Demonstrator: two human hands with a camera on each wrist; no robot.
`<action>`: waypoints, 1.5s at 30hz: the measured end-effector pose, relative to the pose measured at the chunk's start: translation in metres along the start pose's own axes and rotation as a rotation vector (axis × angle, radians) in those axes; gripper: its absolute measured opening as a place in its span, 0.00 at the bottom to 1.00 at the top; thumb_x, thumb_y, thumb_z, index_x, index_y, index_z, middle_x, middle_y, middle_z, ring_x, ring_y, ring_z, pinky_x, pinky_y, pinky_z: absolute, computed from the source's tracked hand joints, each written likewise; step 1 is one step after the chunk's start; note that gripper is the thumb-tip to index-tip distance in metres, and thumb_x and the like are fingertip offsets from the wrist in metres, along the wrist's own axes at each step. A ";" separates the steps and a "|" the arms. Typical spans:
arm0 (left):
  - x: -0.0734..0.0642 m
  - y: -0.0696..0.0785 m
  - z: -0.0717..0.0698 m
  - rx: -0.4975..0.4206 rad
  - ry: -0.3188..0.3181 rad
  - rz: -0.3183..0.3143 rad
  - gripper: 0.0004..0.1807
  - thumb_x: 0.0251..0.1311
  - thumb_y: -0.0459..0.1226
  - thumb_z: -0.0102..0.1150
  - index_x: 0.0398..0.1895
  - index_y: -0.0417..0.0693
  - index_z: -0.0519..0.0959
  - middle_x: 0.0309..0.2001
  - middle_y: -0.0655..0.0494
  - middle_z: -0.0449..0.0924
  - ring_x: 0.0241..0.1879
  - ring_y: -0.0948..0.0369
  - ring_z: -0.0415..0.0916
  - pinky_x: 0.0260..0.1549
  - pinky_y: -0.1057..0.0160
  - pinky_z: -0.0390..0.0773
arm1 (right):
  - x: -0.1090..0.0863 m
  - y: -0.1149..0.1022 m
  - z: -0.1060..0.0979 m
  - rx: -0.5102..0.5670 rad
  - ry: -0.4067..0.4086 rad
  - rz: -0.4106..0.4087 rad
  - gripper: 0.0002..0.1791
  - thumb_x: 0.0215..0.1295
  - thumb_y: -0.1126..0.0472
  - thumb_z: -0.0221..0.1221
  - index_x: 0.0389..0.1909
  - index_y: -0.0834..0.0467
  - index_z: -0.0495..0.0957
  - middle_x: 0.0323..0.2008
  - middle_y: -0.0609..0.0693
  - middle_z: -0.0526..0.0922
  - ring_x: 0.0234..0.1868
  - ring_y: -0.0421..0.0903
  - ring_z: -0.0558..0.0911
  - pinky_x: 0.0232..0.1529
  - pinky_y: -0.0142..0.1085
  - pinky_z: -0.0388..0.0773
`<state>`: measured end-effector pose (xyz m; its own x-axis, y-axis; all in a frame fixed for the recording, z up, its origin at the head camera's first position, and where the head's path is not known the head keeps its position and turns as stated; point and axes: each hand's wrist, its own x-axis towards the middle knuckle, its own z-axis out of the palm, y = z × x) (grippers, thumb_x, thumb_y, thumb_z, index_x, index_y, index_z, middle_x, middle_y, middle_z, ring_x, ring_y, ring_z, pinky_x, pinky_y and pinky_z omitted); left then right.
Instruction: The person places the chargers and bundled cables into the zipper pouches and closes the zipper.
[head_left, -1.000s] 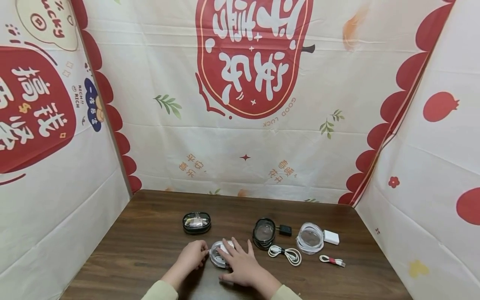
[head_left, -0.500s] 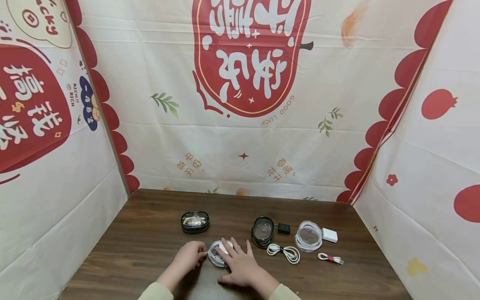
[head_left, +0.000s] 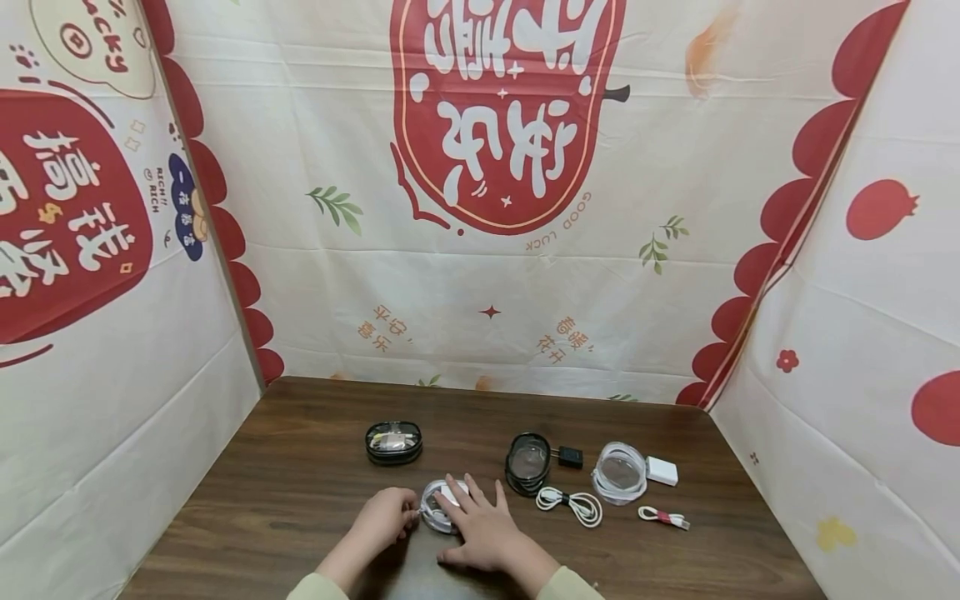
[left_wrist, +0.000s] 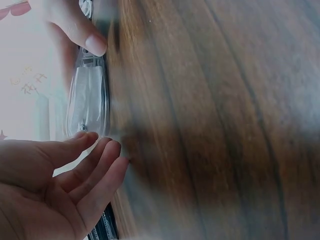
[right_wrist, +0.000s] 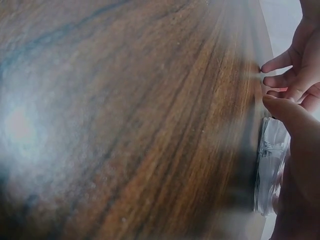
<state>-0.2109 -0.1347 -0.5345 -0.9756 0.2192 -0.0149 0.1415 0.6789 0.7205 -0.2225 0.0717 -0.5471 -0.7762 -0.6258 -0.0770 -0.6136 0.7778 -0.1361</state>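
A small clear zip pouch (head_left: pixel 433 518) lies on the table, with a white block and what looks like a coiled cable inside. At its left edge my left hand (head_left: pixel 384 518) pinches the zipper pull (left_wrist: pixel 83 128) between thumb and fingertips; the left wrist view shows this at the pouch's end. My right hand (head_left: pixel 483 529) rests on the pouch's right part, fingers spread and mostly straight, covering that part. Its thumb (left_wrist: pixel 95 45) lies at the near side of the pouch in the left wrist view.
A black-edged clear pouch (head_left: pixel 393 457) with items inside sits behind, to the left. On the right lie a black-edged pouch (head_left: pixel 527 463), a black charger (head_left: pixel 571 457), a tied white cable (head_left: pixel 572 506), a clear pouch (head_left: pixel 620 473), a white charger (head_left: pixel 662 471) and a short cable (head_left: pixel 663 517).
My left hand has slid slightly toward me along the clear pouch's left edge. The right hand stays in place on the pouch, and the other items lie where they were.
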 end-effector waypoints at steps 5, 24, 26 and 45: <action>-0.001 0.003 0.003 -0.025 -0.001 0.023 0.11 0.58 0.26 0.60 0.21 0.44 0.73 0.17 0.57 0.71 0.14 0.64 0.68 0.11 0.66 0.71 | 0.000 0.001 0.001 0.000 0.006 0.001 0.47 0.56 0.26 0.54 0.75 0.39 0.54 0.76 0.47 0.49 0.75 0.55 0.50 0.63 0.70 0.45; 0.000 -0.005 0.007 -0.048 0.002 -0.034 0.09 0.59 0.28 0.60 0.23 0.46 0.75 0.16 0.55 0.72 0.13 0.63 0.69 0.10 0.65 0.71 | -0.002 0.008 0.002 -0.005 0.000 -0.006 0.45 0.59 0.27 0.52 0.75 0.37 0.54 0.76 0.45 0.51 0.75 0.53 0.51 0.63 0.71 0.42; 0.000 -0.006 0.005 -0.031 0.009 -0.047 0.09 0.60 0.29 0.60 0.23 0.47 0.75 0.16 0.56 0.72 0.12 0.63 0.69 0.10 0.66 0.71 | -0.003 0.008 0.001 -0.005 0.001 -0.005 0.44 0.59 0.27 0.52 0.75 0.36 0.54 0.76 0.45 0.52 0.74 0.53 0.51 0.63 0.71 0.41; 0.026 -0.008 -0.012 -0.040 -0.045 -0.034 0.07 0.64 0.29 0.57 0.27 0.43 0.76 0.21 0.54 0.74 0.16 0.60 0.72 0.12 0.65 0.74 | -0.005 0.003 -0.020 0.036 0.052 -0.128 0.40 0.63 0.31 0.54 0.73 0.42 0.61 0.75 0.45 0.53 0.74 0.51 0.53 0.63 0.70 0.45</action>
<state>-0.2390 -0.1431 -0.5319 -0.9711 0.2282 -0.0705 0.1006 0.6585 0.7458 -0.2233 0.0782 -0.5275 -0.6988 -0.7153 -0.0056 -0.7033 0.6884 -0.1774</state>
